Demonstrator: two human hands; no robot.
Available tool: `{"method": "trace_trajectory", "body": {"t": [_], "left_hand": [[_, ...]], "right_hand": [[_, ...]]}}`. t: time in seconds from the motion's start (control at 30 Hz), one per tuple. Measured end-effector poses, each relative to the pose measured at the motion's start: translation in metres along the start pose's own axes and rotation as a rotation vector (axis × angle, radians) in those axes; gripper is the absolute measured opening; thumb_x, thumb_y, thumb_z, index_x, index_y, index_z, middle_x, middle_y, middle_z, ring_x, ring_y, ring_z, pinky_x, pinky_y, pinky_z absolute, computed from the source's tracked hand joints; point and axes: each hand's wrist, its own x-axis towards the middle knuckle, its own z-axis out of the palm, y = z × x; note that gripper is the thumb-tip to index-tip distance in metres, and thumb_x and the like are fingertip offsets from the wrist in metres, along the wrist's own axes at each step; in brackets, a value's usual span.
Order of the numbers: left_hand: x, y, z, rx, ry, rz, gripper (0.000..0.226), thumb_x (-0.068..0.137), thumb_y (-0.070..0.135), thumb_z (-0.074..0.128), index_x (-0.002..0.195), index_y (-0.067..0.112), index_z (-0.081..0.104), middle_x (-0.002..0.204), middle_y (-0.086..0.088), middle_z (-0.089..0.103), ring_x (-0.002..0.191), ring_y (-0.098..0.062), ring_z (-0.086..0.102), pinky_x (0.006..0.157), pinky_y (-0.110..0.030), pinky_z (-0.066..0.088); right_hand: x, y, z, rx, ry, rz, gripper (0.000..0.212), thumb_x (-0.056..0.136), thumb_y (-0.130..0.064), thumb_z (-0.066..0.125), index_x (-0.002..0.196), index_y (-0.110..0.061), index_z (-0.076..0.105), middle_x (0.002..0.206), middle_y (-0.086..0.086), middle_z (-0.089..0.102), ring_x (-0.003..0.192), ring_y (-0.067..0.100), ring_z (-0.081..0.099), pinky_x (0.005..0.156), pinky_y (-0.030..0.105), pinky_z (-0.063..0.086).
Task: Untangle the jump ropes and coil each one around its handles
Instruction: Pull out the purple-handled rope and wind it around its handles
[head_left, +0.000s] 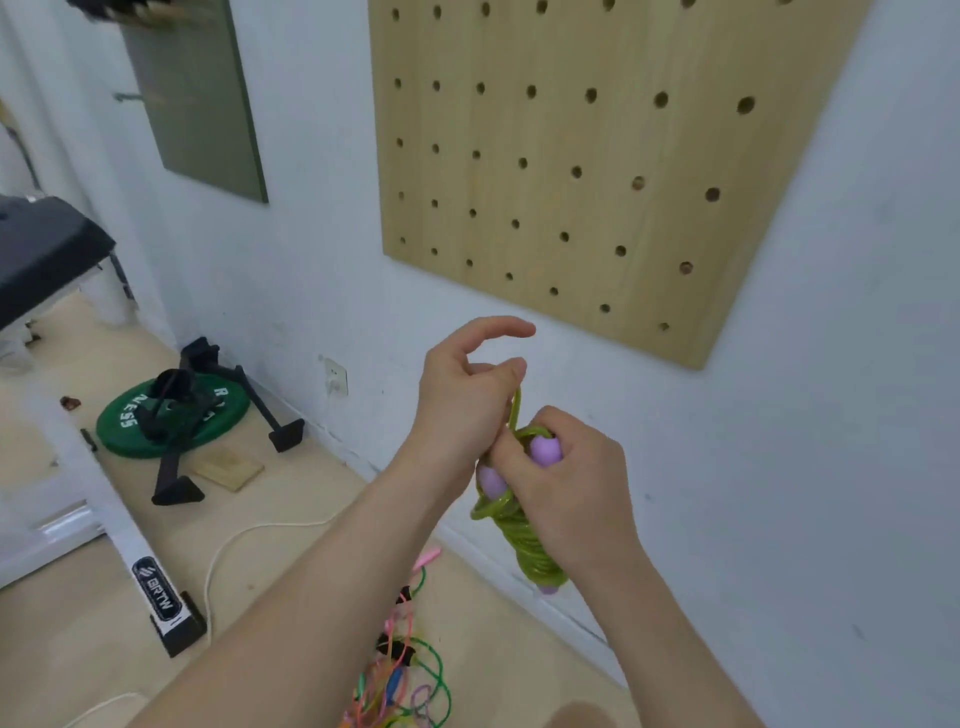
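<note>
A yellow-green jump rope is wound in several turns around its two lilac handles, held upright in front of the white wall. My right hand grips the bundle around the handles. My left hand pinches the rope's free strand just above the bundle, its index finger curled and raised. On the floor below lies a tangle of pink, green and orange jump ropes with dark handles, partly hidden by my left forearm.
A wooden pegboard hangs on the wall above my hands. At left on the floor sit a green weight plate with a black stand, a small wooden board, a white cord and a white machine frame.
</note>
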Motion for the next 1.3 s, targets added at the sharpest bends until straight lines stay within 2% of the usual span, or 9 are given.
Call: {"method": "trace_trajectory", "body": {"t": [0.17, 0.33, 0.53, 0.73, 0.83, 0.97, 1.07, 1.17, 1.3], "left_hand": [[0.069, 0.008, 0.002, -0.197, 0.009, -0.132, 0.034, 0.085, -0.004, 0.050, 0.100, 0.020, 0.068, 0.052, 0.002, 0.030, 0.041, -0.012, 0.027, 0.040, -0.020, 0.027], [0.149, 0.055, 0.002, -0.390, -0.018, -0.304, 0.020, 0.087, -0.008, 0.046, 0.095, 0.009, 0.053, 0.049, 0.003, 0.038, 0.037, -0.008, 0.030, 0.037, -0.017, 0.025], [0.193, 0.182, 0.015, -0.446, -0.264, -0.254, 0.017, 0.094, -0.001, 0.042, 0.099, 0.014, 0.047, 0.051, 0.001, 0.041, 0.046, -0.012, 0.039, 0.053, -0.024, 0.027], [0.211, 0.309, 0.025, -0.406, -0.579, -0.075, 0.042, 0.094, -0.011, 0.037, 0.121, 0.020, 0.046, 0.066, -0.008, 0.054, 0.055, -0.013, 0.044, 0.049, -0.020, 0.030], [0.219, 0.352, 0.031, -0.159, -0.588, 0.124, 0.047, 0.092, -0.012, 0.044, 0.120, 0.025, 0.049, 0.066, -0.009, 0.061, 0.056, -0.014, 0.052, 0.052, -0.022, 0.037], [0.224, 0.392, 0.037, 0.167, -0.508, 0.468, 0.046, 0.086, -0.009, 0.052, 0.103, 0.034, 0.058, 0.064, -0.017, 0.062, 0.058, -0.021, 0.057, 0.061, -0.035, 0.050], [0.229, 0.402, 0.038, 0.334, -0.356, 0.613, 0.042, 0.076, -0.007, 0.052, 0.086, 0.033, 0.060, 0.054, -0.004, 0.056, 0.057, -0.020, 0.057, 0.056, -0.031, 0.049], [0.237, 0.409, 0.036, 0.364, -0.378, 0.528, 0.039, 0.070, -0.008, 0.046, 0.078, 0.027, 0.061, 0.059, -0.011, 0.061, 0.059, -0.023, 0.063, 0.054, -0.033, 0.052], [0.248, 0.414, 0.041, 0.414, -0.436, 0.413, 0.037, 0.070, -0.007, 0.043, 0.077, 0.025, 0.059, 0.049, 0.002, 0.054, 0.049, -0.011, 0.051, 0.050, -0.024, 0.045]], "right_hand": [[0.059, -0.010, 0.011, -0.583, 0.308, -0.428, 0.044, 0.081, -0.037, 0.056, 0.059, -0.023, 0.021, 0.047, -0.004, 0.031, 0.047, 0.018, 0.031, 0.041, 0.033, 0.030], [0.129, -0.046, 0.012, -0.656, 0.423, -0.629, 0.029, 0.090, -0.032, 0.054, 0.064, -0.022, 0.047, 0.054, -0.007, 0.043, 0.052, 0.015, 0.037, 0.040, 0.031, 0.034], [0.183, -0.160, -0.038, -0.176, 0.264, -0.104, 0.014, 0.088, -0.032, 0.056, 0.082, -0.019, 0.053, 0.060, -0.006, 0.056, 0.058, 0.011, 0.051, 0.057, 0.031, 0.042], [0.236, -0.280, -0.114, 0.191, 0.060, 0.086, 0.012, 0.090, -0.026, 0.069, 0.092, -0.018, 0.061, 0.069, -0.009, 0.069, 0.060, 0.002, 0.060, 0.057, 0.017, 0.045], [0.253, -0.321, -0.141, 0.353, -0.071, 0.201, 0.006, 0.092, -0.007, 0.061, 0.091, -0.012, 0.065, 0.066, -0.001, 0.065, 0.059, 0.013, 0.058, 0.055, 0.026, 0.044], [0.270, -0.350, -0.142, 0.385, 0.011, 0.248, 0.013, 0.072, -0.024, 0.062, 0.080, -0.014, 0.061, 0.061, 0.003, 0.056, 0.060, 0.023, 0.045, 0.056, 0.033, 0.034], [0.272, -0.370, -0.133, 0.233, 0.145, 0.216, 0.014, 0.082, -0.022, 0.064, 0.073, -0.016, 0.055, 0.059, 0.005, 0.056, 0.055, 0.020, 0.052, 0.049, 0.026, 0.039], [0.266, -0.383, -0.124, 0.057, 0.278, 0.202, 0.018, 0.087, -0.024, 0.062, 0.073, -0.014, 0.055, 0.054, 0.000, 0.056, 0.044, 0.010, 0.050, 0.043, 0.022, 0.038], [0.260, -0.389, -0.110, -0.758, 0.354, 0.052, 0.019, 0.089, -0.037, 0.050, 0.085, -0.019, 0.051, 0.068, -0.006, 0.065, 0.061, 0.015, 0.059, 0.054, 0.033, 0.044]]}}
